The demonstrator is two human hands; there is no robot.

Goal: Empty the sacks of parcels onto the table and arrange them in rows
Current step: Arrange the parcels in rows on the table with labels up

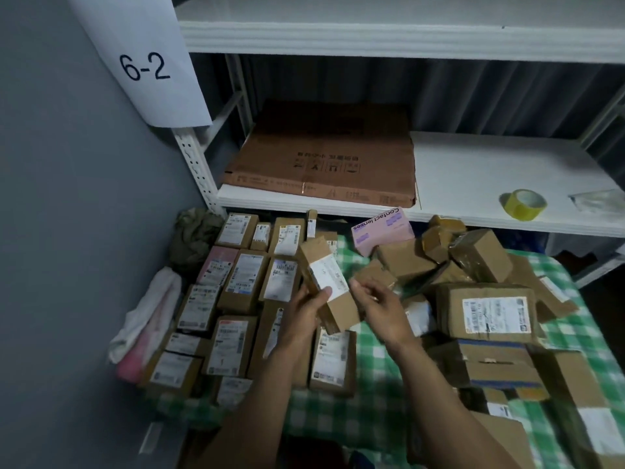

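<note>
Centre frame: 1 parcel (326, 282), tilted, above bench (372, 377). L hand (306, 311) fingers wrapped round its lower end. R hand (378, 299) fingers half-curled beside right edge, contact unclear. Approx. 14 rowed parcels (241, 279) lower left.

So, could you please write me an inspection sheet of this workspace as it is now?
Surface: cloth-covered table, green checks, mostly under parcels.
Job's things: labelled parcels in rows at left; loose heap at right; long box held above the rows.
Clutter: crumpled cloths at left edge.
Hands: left hand grips long box; right hand curled beside it, contact unclear.
Cables: nothing seen.
Surroundings: white shelf with flattened carton, tape roll; sign "6-2"; grey wall.
</note>
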